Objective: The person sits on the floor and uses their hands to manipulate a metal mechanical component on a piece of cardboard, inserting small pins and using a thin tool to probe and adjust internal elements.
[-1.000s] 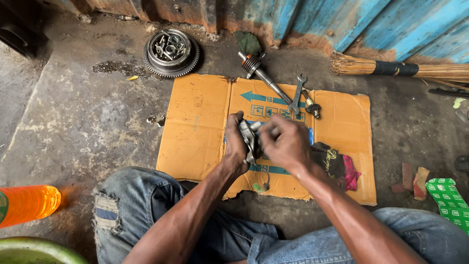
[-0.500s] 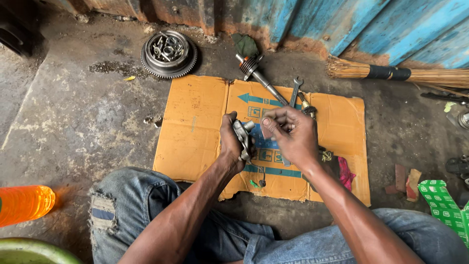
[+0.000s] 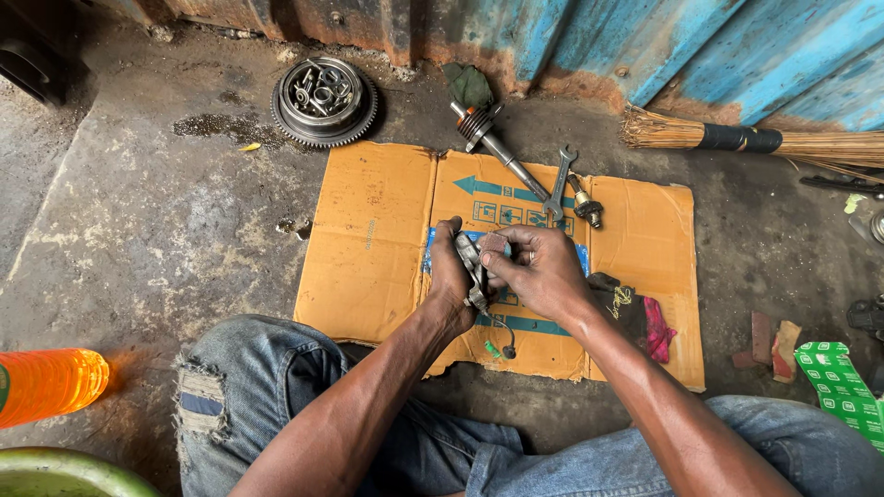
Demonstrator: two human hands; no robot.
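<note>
My left hand (image 3: pixel 448 276) grips a small grey metal engine part (image 3: pixel 472 270) held on edge above a flattened cardboard sheet (image 3: pixel 378 239). My right hand (image 3: pixel 543 271) pinches a small brownish piece (image 3: pixel 494 243) against the top of that part. A thin black wire with a green end (image 3: pixel 500 343) hangs from below the part. Both forearms reach out over my knees in torn blue jeans.
A toothed clutch basket with loose bits (image 3: pixel 323 99) lies on the concrete behind the cardboard. A steel shaft (image 3: pixel 497 147), a spanner (image 3: pixel 559 180), a dark rag with pink cloth (image 3: pixel 640 316), a broom (image 3: pixel 746 140), an orange bottle (image 3: pixel 48 385) and a green packet (image 3: pixel 843 387) lie around.
My right hand has shifted from covering the part to pinching its top edge with the small brownish piece. The left hand keeps its hold, turned a little.
</note>
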